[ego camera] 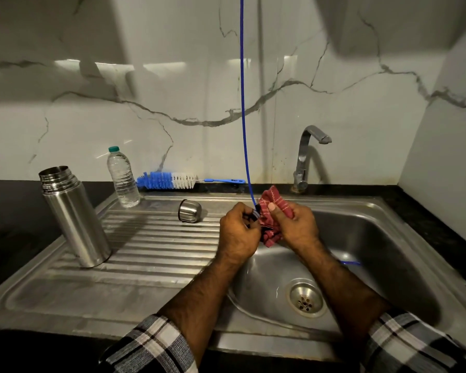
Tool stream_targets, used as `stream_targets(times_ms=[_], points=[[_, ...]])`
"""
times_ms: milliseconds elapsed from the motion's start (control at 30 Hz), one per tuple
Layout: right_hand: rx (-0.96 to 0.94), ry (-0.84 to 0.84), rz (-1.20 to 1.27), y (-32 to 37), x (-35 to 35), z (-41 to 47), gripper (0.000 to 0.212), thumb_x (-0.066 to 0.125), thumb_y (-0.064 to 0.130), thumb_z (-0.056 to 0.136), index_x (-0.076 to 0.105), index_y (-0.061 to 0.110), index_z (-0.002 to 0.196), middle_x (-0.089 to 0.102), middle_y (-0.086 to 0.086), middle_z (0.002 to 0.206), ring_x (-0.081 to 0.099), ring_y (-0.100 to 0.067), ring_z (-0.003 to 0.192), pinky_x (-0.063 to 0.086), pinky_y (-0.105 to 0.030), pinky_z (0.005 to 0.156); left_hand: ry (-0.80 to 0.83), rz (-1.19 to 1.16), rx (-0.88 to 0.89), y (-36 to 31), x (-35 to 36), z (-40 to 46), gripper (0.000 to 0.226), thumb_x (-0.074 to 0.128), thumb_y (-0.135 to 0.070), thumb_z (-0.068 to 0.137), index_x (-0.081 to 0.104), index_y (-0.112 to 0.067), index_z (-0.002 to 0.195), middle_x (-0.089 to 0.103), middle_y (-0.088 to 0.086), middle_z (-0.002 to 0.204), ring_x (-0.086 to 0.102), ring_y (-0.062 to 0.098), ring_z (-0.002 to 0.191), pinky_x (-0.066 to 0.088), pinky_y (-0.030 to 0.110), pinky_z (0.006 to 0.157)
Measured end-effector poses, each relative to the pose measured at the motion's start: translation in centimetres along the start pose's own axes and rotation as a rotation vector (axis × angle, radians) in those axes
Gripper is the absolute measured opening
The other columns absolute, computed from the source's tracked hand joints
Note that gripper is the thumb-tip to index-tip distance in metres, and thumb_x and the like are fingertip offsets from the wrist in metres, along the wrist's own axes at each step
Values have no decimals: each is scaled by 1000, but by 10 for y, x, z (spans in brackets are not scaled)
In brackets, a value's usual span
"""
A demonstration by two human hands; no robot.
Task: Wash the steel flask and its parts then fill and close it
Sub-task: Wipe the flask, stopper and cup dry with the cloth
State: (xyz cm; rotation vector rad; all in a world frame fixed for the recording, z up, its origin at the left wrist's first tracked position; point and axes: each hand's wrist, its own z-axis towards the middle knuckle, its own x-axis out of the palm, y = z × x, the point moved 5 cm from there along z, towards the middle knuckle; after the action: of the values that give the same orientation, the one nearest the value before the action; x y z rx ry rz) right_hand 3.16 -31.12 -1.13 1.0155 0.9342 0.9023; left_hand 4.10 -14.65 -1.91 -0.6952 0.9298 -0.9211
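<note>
The open steel flask (73,216) stands upright on the ribbed drainboard (156,254) at the left, without its lid. Its steel cup cap (190,211) lies on its side further back on the drainboard. My left hand (238,232) grips a small dark flask part (253,215), mostly hidden by the fingers. My right hand (297,224) holds a red patterned cloth (273,211) pressed against that part, above the left edge of the sink basin (361,238).
A clear water bottle with a green cap (122,179) and a blue-and-white bottle brush (170,180) sit at the back of the counter. The tap (306,154) stands behind the basin. A blue cord (244,103) hangs down in front of my hands. A drain (305,297) lies below.
</note>
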Motion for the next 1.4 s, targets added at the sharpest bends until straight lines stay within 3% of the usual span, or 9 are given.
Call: stream_targets(times_ms=[200, 367, 567, 667, 833, 1033, 1167, 1300, 1400], points=[[-13, -61, -69, 2, -5, -1, 24, 80, 39, 92, 73, 18, 103, 76, 3, 84, 74, -11, 74, 59, -25, 59, -25, -9, -24, -2, -3, 0, 19, 85, -16, 88, 68, -22, 94, 70, -13, 84, 66, -1, 76, 54, 14, 67], [66, 172, 178, -4, 8, -8, 34, 66, 47, 100, 74, 19, 118, 80, -6, 98, 78, -28, 91, 66, -50, 81, 56, -12, 58, -3, 2, -2, 22, 83, -10, 85, 67, -23, 92, 72, -8, 82, 69, 6, 71, 58, 19, 64], [103, 18, 157, -4, -1, 3, 7, 83, 24, 89, 80, 20, 93, 80, -7, 84, 79, -32, 82, 66, -55, 78, 3, 40, 46, -1, -2, -9, 23, 84, -29, 82, 63, -24, 89, 71, -5, 80, 70, 15, 70, 63, 41, 65], [62, -37, 104, 7, -1, 1, 18, 85, 15, 87, 75, 29, 81, 79, -7, 79, 78, -34, 79, 66, -45, 70, -32, 20, 30, -5, -13, -11, 29, 87, -38, 81, 65, -21, 87, 72, -3, 80, 68, 17, 71, 60, 36, 66], [18, -6, 115, 23, 14, -4, 21, 84, 10, 87, 72, 26, 82, 77, -12, 84, 72, -27, 73, 61, -38, 66, -52, -48, -42, -3, -52, -8, 29, 93, -26, 79, 69, -16, 92, 72, -6, 81, 68, 9, 71, 61, 28, 71], [74, 205, 315, 47, 79, -8, 16, 82, 11, 88, 78, 12, 103, 80, -5, 88, 73, -22, 77, 58, -32, 72, -115, 18, -76, 8, -143, 4, 32, 95, -21, 76, 68, -32, 88, 73, -9, 82, 69, 5, 70, 57, 23, 68], [128, 272, 346, 62, 118, -14, 14, 82, 8, 87, 78, 11, 100, 79, -6, 87, 72, -24, 78, 58, -33, 70, -79, 259, -79, 19, -195, 6, 33, 92, -27, 79, 75, -25, 108, 75, 0, 98, 72, 17, 85, 60, 30, 81], [185, 307, 350, 63, 141, -18, 16, 82, 7, 86, 77, 6, 101, 77, -11, 83, 71, -32, 75, 58, -38, 63, 37, 510, -87, 29, -215, 7, 33, 88, -28, 80, 75, -26, 110, 73, 2, 110, 70, 21, 98, 60, 37, 91], [215, 316, 316, 60, 148, -22, 19, 84, 10, 84, 78, 9, 102, 81, -11, 90, 76, -32, 81, 63, -42, 73, 156, 668, -124, 31, -217, 8, 38, 84, -28, 84, 74, -26, 120, 71, 2, 121, 69, 21, 106, 59, 36, 94]])
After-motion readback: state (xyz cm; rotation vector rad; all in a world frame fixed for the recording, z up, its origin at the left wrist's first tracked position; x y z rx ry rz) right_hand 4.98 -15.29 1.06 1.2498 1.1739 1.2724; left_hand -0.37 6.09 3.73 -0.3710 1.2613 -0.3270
